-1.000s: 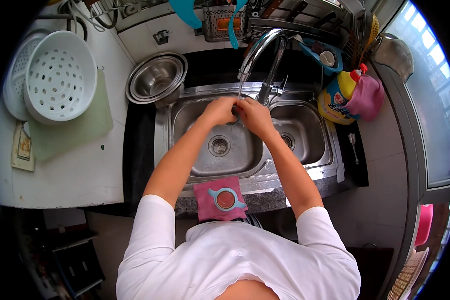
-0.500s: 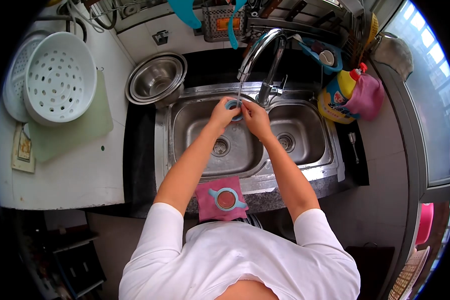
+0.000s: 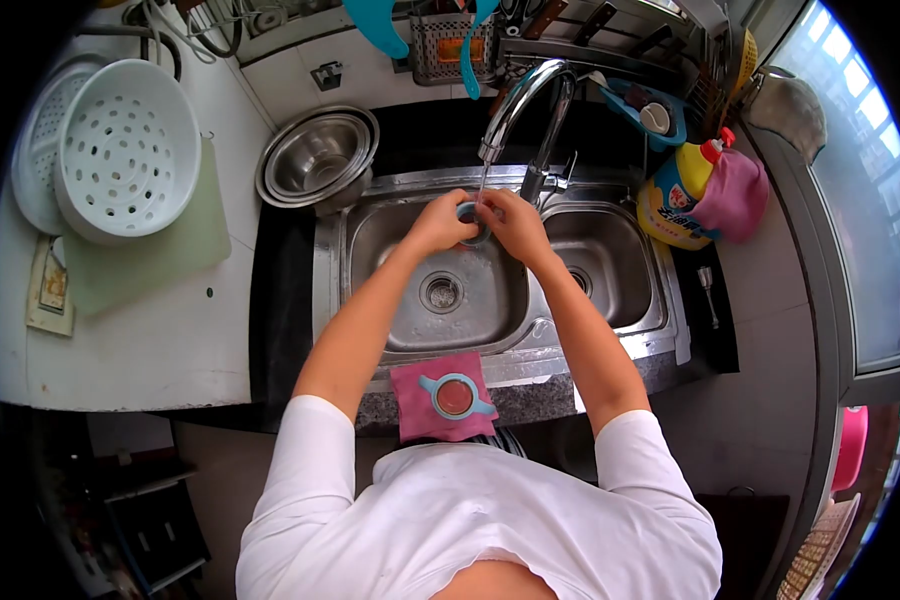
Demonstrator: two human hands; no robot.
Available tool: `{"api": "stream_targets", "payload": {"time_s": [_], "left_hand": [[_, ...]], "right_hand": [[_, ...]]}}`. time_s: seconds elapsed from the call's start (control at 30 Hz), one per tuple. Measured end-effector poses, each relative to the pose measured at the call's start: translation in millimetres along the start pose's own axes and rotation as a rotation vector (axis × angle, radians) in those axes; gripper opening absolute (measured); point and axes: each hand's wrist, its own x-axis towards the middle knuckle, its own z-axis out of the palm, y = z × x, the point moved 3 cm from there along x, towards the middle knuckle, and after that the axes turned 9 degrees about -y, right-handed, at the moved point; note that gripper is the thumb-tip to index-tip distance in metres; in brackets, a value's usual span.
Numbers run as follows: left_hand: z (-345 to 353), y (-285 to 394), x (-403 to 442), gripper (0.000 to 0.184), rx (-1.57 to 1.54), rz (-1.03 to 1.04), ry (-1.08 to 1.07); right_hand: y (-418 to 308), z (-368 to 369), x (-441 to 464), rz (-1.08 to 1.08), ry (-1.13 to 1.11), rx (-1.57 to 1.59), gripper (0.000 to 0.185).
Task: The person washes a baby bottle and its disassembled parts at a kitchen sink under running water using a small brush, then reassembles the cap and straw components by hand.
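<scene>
Over the back of the left sink basin (image 3: 400, 310), my left hand (image 3: 438, 224) is closed around a small round piece with a light blue rim (image 3: 465, 209). My right hand (image 3: 518, 225) is closed with bent fingers against the same piece from the right side. Its fingertips partly cover the piece, so its full shape is hidden. A thin stream of water runs from the chrome faucet (image 3: 510, 95) onto it. Near my body, a light blue two-handled cup (image 3: 456, 398) with a brownish inside stands on a pink cloth (image 3: 410, 376) at the counter edge.
Stacked steel bowls (image 3: 315, 160) stand left of the sink. Beyond them a white colander (image 3: 130, 150) rests on a green cutting board (image 3: 160, 255). At right are a yellow detergent bottle (image 3: 675, 195), a blue basket (image 3: 630, 100) and a small metal tool (image 3: 708, 297).
Both hands stay at the faucet on the blue-rimmed piece. The right fingers have shifted slightly up and over its rim, and my left elbow has moved a little outward.
</scene>
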Motion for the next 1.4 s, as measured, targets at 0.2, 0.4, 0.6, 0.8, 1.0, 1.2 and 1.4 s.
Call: {"api": "stream_targets", "payload": {"time_s": [0.2,0.4,0.6,0.8,1.0,1.2,1.4], "left_hand": [[12,-23,5,0.015,-0.630,-0.051,0.301],[20,-24,5,0.022,-0.581,-0.033,0.038],[2,-19,11,0.035,0.429,0.029,-0.021],[5,-41,-3,0.040,-0.297,-0.173,-0.085],[43,-71,-7,0.035,-0.942,-0.166,-0.125],[65,-54,17,0.029,-1.320,-0.026,-0.132],[59,-40,39,0.051,-1.356,-0.175,0.014]], "right_hand": [[0,11,-7,0.257,0.079,0.244,0.019],[-10,-5,-2,-0.086,0.022,-0.181,0.015],[-13,0,4,-0.193,-0.175,-0.338,0.009],[-3,6,15,0.072,0.122,0.106,0.025],[-19,19,33,0.360,-0.158,0.530,0.056],[-25,5,43,0.398,-0.097,0.467,0.060],[7,-33,33,0.426,-0.026,0.516,0.052]]}}
